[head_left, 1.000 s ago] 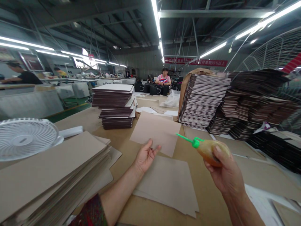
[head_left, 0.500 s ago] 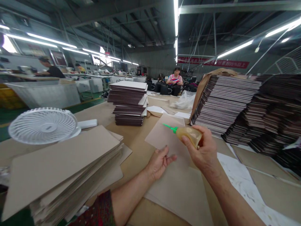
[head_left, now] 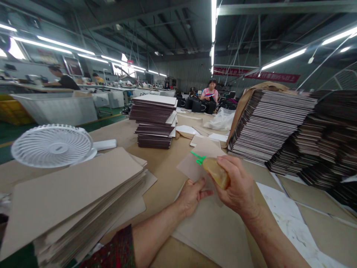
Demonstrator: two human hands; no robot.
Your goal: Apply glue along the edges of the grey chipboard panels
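My right hand (head_left: 237,186) is wrapped round a soft squeeze bottle (head_left: 217,173) of amber liquid, probably glue. Its thin green nozzle (head_left: 197,158) points to the left, over a small grey-brown cardboard sheet (head_left: 188,165). At the near edge of that sheet, my left hand (head_left: 192,195) grips it between thumb and fingers. Beneath both hands lie larger cardboard sheets (head_left: 214,230) on the brown table. The sheet's right part is hidden behind the bottle and my right hand.
A tall cardboard stack (head_left: 83,186) and a white fan (head_left: 52,147) stand at left. Dark-edged boards (head_left: 153,119) are piled ahead, with a higher pile (head_left: 273,126) at right. White paper (head_left: 287,219) lies near my right forearm. A person (head_left: 209,93) sits across the room.
My right hand has brought the bottle slightly left and down, closer to the small sheet. The sheet has shifted and is blurred. My left hand has moved a little right.
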